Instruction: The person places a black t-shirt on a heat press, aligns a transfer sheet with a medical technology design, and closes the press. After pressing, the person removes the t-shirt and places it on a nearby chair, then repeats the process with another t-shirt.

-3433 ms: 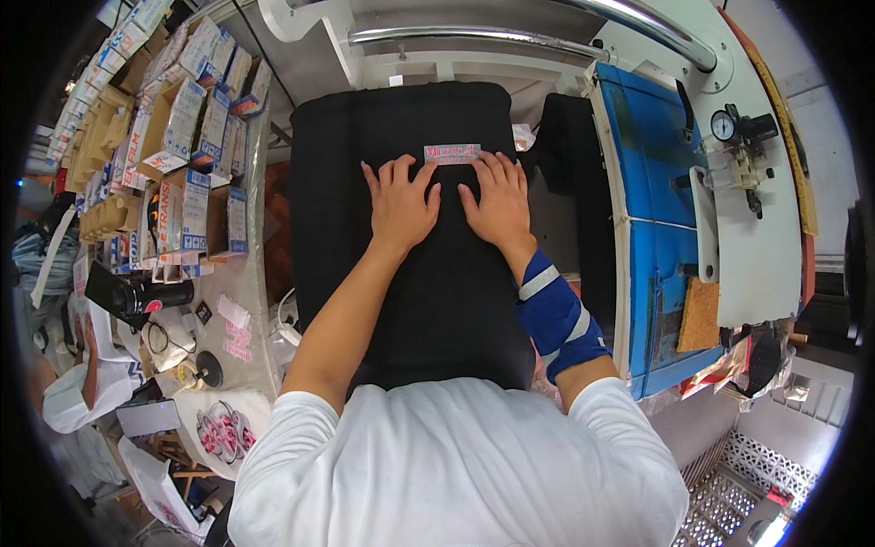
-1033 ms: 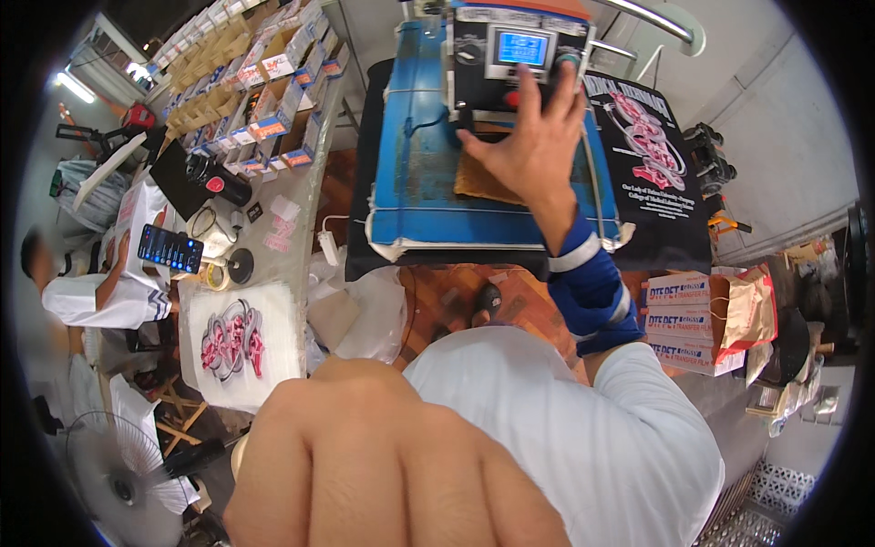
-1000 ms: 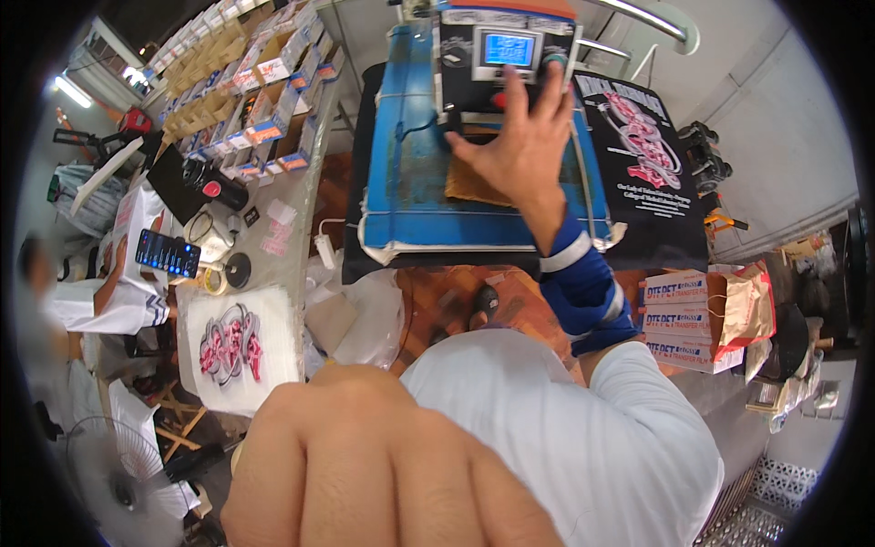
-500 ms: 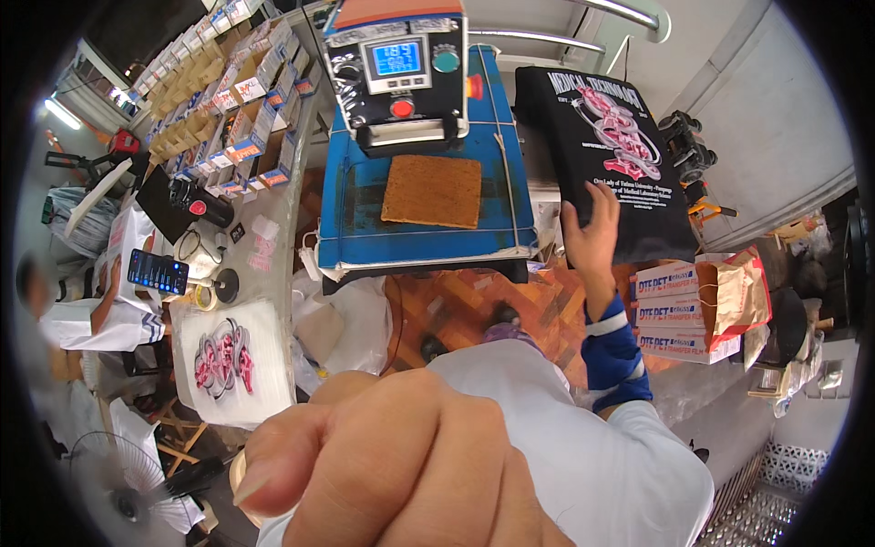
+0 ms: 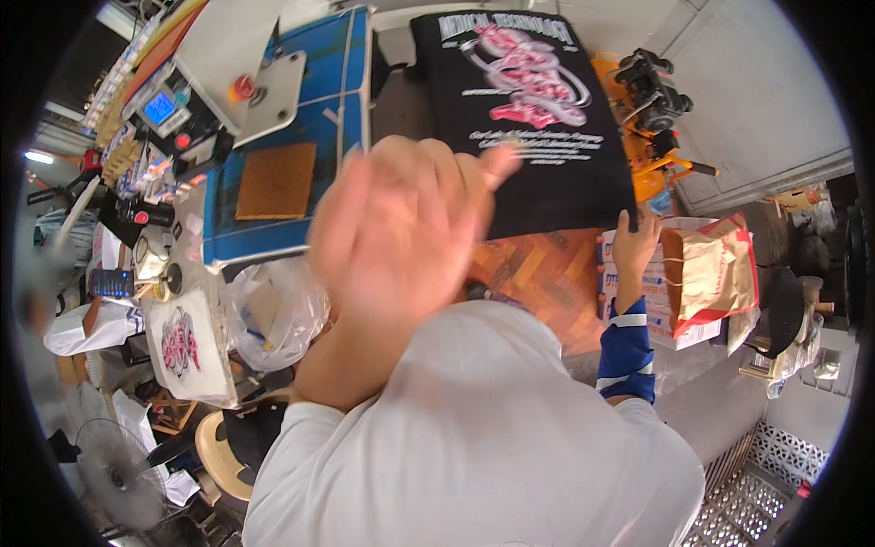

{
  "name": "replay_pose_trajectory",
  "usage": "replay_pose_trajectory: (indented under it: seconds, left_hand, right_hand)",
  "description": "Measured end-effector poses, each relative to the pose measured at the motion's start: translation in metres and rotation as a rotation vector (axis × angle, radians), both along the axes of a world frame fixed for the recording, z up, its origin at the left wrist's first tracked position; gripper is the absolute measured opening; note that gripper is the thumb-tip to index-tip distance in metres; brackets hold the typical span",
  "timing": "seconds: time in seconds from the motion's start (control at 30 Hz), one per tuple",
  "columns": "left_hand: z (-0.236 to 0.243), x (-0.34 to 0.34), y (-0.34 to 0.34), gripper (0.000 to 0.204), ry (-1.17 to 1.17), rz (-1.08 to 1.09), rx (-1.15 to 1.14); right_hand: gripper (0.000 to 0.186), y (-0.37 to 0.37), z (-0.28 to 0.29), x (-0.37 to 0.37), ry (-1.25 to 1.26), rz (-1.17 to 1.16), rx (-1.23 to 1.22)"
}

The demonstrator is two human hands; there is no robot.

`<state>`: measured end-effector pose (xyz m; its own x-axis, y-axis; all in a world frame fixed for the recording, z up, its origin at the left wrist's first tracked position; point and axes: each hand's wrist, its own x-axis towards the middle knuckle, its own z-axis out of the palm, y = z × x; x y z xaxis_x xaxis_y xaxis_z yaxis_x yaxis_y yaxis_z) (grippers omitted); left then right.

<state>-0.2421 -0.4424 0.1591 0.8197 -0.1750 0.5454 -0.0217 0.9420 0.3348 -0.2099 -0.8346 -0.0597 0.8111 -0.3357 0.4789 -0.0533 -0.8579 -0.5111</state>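
Note:
A black shirt with a pink and white print on its chest lies spread on a flat support ahead. My right hand is at its near right corner, thumb and fingers apart; whether the fingertips touch the cloth is hard to tell. Smeared by motion, my left hand is raised close to the camera, thumb out to the side. It holds nothing that I can see, and it covers part of the shirt's left edge. Left of it stands a heat press with a blue bed, a brown square pad and a control box.
White boxes and a brown paper bag stand at the right. On the left table lie a printed sheet and a phone. A clear plastic bag hangs nearby. Another person's arm shows at far left.
My view has turned right, so the press now sits further left. My left hand has gone forward from the lower edge. My right hand has shifted from the shirt's left side to its near right corner.

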Motion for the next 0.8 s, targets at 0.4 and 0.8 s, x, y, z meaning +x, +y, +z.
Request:
replay_pose_trajectory:
  seconds: [0.4, 0.8]
  left_hand:
    - [-0.256, 0.006, -0.028, 0.033, 1.069, 0.737, 0.899]
    - [-0.076, 0.005, -0.015, 0.018, 0.734, 0.693, 0.083]
  right_hand:
    - [0.033, -0.078, -0.039, 0.032, 0.487, -0.103, 1.673]
    - [0.026, -0.034, 0.176, 0.200, -0.067, 1.300, 1.838]
